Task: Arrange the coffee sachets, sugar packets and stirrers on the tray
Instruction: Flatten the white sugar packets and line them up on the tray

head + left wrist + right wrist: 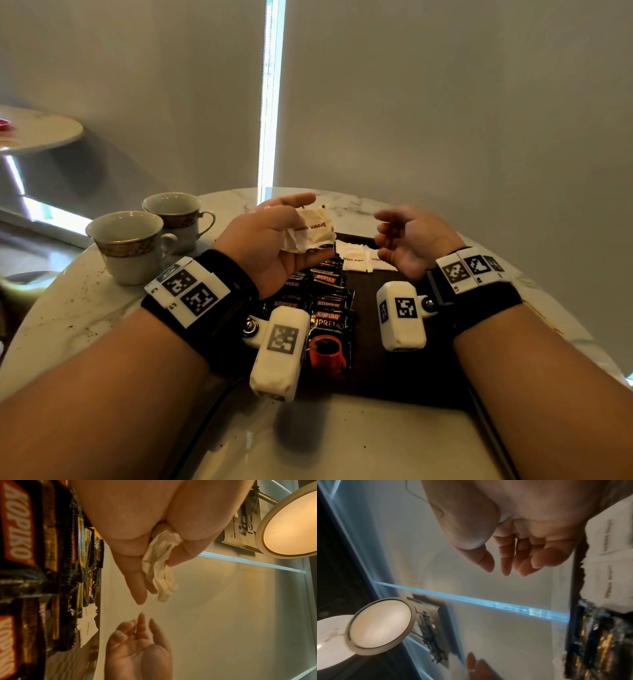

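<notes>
Marble counter (85,308) bearing dark tray (442,377), coffee sachets (329,308) at 9 o'clock, left hand (270,240) grip pinching crumpled sugar packet (313,228), right hand (411,240) grip relaxed, empty.

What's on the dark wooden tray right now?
On the dark wooden tray: overlapping rows of black Kopiko coffee sachets and white brown-sugar packets at the far end. The left hand, holding crumpled sugar packets, hides some sachets. No stirrers visible.

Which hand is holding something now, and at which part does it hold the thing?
The left hand holds brown sugar packets by their crumpled lower end, between thumb and fingers. The right hand holds nothing.
</notes>
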`<state>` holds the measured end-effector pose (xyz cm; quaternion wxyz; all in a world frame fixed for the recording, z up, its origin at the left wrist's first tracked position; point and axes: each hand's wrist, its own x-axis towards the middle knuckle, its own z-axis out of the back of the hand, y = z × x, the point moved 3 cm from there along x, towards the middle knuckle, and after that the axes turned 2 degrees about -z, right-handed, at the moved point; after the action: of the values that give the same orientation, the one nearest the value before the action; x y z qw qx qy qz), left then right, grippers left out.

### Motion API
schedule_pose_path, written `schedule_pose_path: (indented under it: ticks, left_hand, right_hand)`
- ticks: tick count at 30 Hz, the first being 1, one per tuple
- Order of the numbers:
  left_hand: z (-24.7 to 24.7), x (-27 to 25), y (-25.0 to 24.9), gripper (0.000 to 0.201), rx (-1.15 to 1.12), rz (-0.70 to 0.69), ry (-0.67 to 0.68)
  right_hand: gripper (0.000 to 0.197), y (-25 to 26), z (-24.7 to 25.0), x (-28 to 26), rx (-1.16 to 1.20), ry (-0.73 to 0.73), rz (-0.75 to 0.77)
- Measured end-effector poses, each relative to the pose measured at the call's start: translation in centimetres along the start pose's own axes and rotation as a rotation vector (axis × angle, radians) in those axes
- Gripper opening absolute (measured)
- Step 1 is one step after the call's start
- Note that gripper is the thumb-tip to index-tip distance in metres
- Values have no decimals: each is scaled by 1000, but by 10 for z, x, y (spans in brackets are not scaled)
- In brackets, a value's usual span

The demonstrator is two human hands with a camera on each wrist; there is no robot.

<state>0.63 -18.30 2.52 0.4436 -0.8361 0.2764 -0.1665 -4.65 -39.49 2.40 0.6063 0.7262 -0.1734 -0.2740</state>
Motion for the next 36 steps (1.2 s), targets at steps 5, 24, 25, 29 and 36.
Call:
schedule_pose_path:
  ticks: [5, 24, 25, 29, 36]
  left_hand:
    - [3, 1, 0, 22, 37, -15, -18]
    - [2, 2, 2, 18, 117, 14, -26]
    - [3, 3, 2, 24, 109, 15, -37]
    - [3, 2, 1, 22, 55, 58, -44]
    - [2, 1, 4, 25, 163, 42, 67]
  right_hand:
    - [32, 16, -27, -35, -116, 292, 87]
    - [6, 18, -45, -47, 4, 299, 226]
    - [7, 18, -44, -46, 22, 292, 228]
    - [13, 19, -44, -44, 79, 297, 221]
    - [15, 13, -51, -50, 38, 351, 233]
